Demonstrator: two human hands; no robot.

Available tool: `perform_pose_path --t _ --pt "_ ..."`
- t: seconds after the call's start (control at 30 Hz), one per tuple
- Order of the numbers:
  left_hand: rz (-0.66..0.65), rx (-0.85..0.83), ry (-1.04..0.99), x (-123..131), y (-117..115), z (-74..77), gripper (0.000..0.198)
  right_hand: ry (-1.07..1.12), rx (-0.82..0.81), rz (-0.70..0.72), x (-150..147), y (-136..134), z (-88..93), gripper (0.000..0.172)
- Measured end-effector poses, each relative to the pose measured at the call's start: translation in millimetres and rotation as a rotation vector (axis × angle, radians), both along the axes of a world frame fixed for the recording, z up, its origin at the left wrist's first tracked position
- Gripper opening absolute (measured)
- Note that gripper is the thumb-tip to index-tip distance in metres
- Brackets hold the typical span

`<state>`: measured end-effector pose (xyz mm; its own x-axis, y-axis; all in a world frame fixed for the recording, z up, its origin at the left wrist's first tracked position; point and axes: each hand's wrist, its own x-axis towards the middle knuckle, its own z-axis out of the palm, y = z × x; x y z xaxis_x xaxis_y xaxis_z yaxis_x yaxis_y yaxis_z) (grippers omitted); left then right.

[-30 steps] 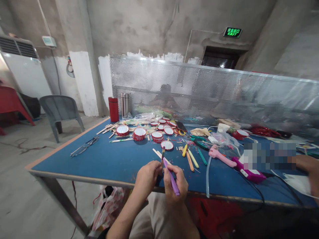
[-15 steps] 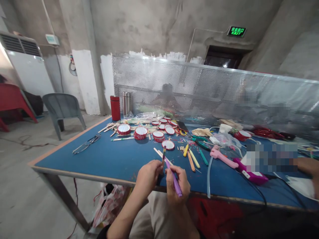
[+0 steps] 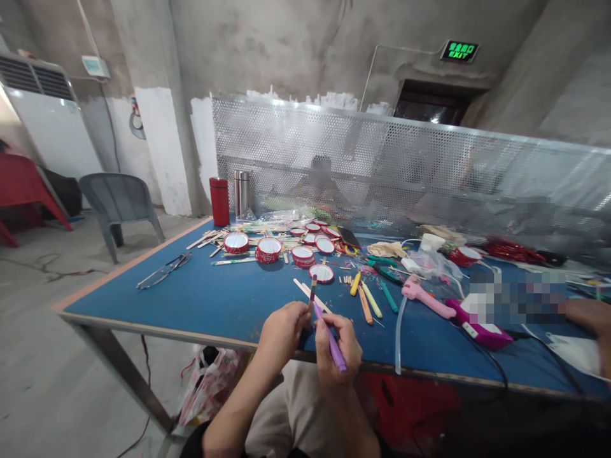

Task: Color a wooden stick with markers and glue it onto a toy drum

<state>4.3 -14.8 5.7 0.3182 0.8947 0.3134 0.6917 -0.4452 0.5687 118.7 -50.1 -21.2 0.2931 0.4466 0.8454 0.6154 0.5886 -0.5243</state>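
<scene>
My left hand (image 3: 282, 331) is closed around the lower end of a flat wooden stick (image 3: 313, 286), which stands nearly upright with dark coloured bands on its upper part. A purple marker (image 3: 336, 350) is gripped in my right hand (image 3: 351, 346), its tip beside the stick near my left fingers. I cannot tell whether the tip touches the wood. Just beyond my hands lie two pale bare sticks (image 3: 305, 292) and a small round drum (image 3: 321, 273) with a red rim and white top. Yellow and orange markers (image 3: 365, 305) and a teal marker (image 3: 388, 297) lie to the right.
Several more red drums (image 3: 268, 248) and loose sticks cover the back of the blue table (image 3: 191, 312). Glasses (image 3: 165, 272) lie at left, near a red flask (image 3: 219, 202). At right are a pink glue gun (image 3: 427, 299), teal-handled pliers (image 3: 384, 270) and another person's arm (image 3: 589, 315).
The view has shifted slightly, so the table and hands appear a little higher. Both hands keep nearly the same pose, with the stick and the purple marker still held.
</scene>
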Motion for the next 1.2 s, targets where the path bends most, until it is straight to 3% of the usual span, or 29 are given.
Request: perform_pose_path --t 0.23,0.8,1.2 --pt "-0.012 -0.036 -0.018 -1.1 0.8 -0.5 0.025 -0.019 -0.054 0.005 0.4 -0.8 -1.2 0.009" --pt "0.014 0.032 0.038 -0.7 1.3 -2.3 0.024 0.005 0.0 -0.032 -1.0 -0.3 -1.0 0.007" --pt "0.013 -0.006 0.014 0.2 -1.4 2.4 0.023 -0.062 0.016 0.023 0.1 -0.1 0.7 0.007"
